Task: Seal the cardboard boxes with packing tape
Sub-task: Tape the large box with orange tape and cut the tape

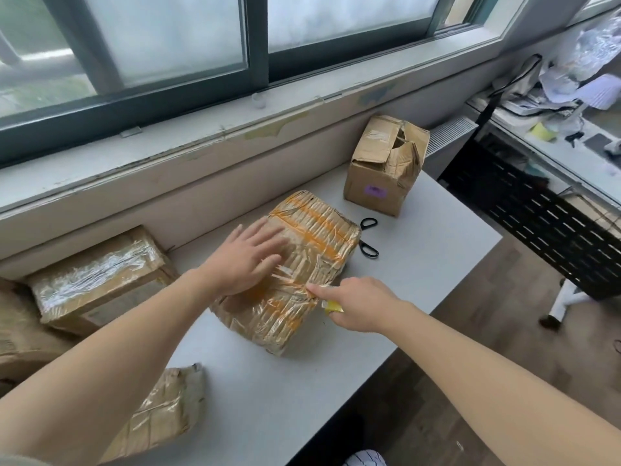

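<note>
- Beneath a wide window (168, 45) with a worn sill, a pale grey table (420, 264) runs along the wall.
- Near the middle of the table lies the cardboard box (316, 230) being sealed, heavily wrapped in wrinkled clear tape over orange stripes.
- The left hand (248, 260) lies flat on the box's top, fingers straight and spread, pressing down and gripping nothing.
- The right hand (359, 304) is at the box's near right edge, its fingers curled round a yellow-cored tape roll (332, 306), most of which it hides. Its forefinger points out and touches the box edge.
- A crinkled strip of clear tape (289, 277) runs across the box top from the left hand to that forefinger.
- Black scissors (368, 237) lie just right of the box, partly hidden behind it.
- Farther right stands an open box (379, 176) with torn, crumpled flaps and a purple label.
- A taped box (97, 277) sits left of the table, and a taped parcel (161, 415) at the near left.
- Well apart on the right is a cluttered desk (571, 156).
</note>
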{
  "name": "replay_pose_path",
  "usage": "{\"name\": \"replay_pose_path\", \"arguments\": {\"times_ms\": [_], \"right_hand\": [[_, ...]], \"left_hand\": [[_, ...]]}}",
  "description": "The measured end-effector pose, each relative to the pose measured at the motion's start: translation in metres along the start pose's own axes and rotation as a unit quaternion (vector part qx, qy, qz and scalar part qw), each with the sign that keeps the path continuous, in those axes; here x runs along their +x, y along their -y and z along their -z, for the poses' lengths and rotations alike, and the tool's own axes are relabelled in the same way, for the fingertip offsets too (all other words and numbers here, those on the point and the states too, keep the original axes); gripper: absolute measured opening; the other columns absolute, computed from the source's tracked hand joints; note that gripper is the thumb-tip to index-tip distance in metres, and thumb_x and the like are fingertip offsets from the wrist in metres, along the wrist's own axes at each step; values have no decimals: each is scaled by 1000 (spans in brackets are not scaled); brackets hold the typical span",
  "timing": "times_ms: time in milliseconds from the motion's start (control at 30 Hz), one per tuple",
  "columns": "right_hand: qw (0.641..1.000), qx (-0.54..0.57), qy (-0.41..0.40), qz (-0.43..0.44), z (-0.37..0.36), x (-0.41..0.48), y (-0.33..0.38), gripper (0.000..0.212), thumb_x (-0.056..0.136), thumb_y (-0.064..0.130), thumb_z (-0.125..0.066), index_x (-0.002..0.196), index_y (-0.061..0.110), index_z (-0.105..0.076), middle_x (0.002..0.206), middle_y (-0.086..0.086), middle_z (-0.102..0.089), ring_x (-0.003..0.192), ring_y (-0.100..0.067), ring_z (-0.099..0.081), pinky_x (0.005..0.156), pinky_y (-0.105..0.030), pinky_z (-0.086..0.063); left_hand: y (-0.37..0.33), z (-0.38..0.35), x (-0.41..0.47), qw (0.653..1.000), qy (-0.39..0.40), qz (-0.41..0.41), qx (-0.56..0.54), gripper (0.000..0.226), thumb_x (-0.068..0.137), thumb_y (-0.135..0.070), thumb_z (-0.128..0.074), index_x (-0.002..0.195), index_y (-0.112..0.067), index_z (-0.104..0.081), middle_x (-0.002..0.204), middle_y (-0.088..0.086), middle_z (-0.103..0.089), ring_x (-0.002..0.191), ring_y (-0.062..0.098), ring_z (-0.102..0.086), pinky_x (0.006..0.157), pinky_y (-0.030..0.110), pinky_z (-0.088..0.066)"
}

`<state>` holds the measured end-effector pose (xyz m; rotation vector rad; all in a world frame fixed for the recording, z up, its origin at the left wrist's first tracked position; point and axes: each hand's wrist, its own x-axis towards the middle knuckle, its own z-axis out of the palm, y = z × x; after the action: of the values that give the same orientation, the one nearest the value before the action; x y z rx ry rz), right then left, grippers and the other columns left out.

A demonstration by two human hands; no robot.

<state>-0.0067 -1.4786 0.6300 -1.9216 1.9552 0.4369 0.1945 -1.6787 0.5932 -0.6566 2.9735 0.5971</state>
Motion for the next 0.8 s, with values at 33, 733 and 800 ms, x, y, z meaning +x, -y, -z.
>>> {"name": "replay_pose_path", "arguments": {"times_ms": [33, 733, 800], "right_hand": [[1000, -12, 0, 1, 2, 0, 1, 64, 104, 47, -45, 157, 56, -12, 107, -5, -59, 103, -30, -61, 76, -38, -49], [996, 19, -89, -21, -15, -33, 12, 61, 107, 47, -38, 158, 54, -6, 95, -5, -47, 73, -28, -47, 64, -34, -39], [995, 30, -91, -35, -28, -30, 9, 61, 108, 49, -36, 158, 55, -2, 93, -4, -43, 72, -27, -45, 64, -34, -38]], "left_hand": [[-7, -5, 6, 999, 27, -19, 30, 89, 87, -79, 16, 161, -44, -17, 168, -20, -3, 158, 13, 10, 126, 56, 6], [-9, -30, 7, 998, -23, -20, 56, 74, 99, -69, 1, 164, -38, -12, 168, -16, -7, 157, 7, -2, 128, 48, 7], [-7, -31, 8, 998, -30, -18, 54, 77, 98, -69, 1, 164, -32, -16, 169, -13, -12, 157, 8, -5, 128, 47, 4]]}}
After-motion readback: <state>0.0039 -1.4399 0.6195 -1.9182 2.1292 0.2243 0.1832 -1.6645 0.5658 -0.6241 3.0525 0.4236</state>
